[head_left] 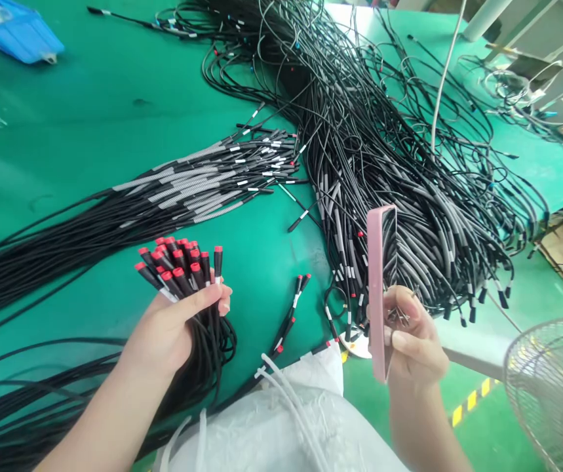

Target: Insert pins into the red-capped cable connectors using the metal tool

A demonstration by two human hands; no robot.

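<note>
My left hand (pixel 173 321) is closed around a bundle of black cables (pixel 210 354), their ends with red caps (pixel 177 272) pointing up. One capped end stands apart by my thumb. Off to the right, my right hand (pixel 411 341) grips a thin pink-rimmed object (pixel 375 295) upright, nearly edge-on; its kind is unclear. Small metal pieces (pixel 399 318) show at those fingers, too fine to name. Between my hands, a few loose red-capped cable ends (pixel 291 311) lie on the green table (pixel 256 255).
A large heap of black cables (pixel 360 131) covers the table's back right. Grey-sleeved cables (pixel 187 183) lie at left. A blue bin (pixel 16 29) sits at the far left. White cable ties (pixel 291 400) lie over my lap. A fan (pixel 556 387) stands at lower right.
</note>
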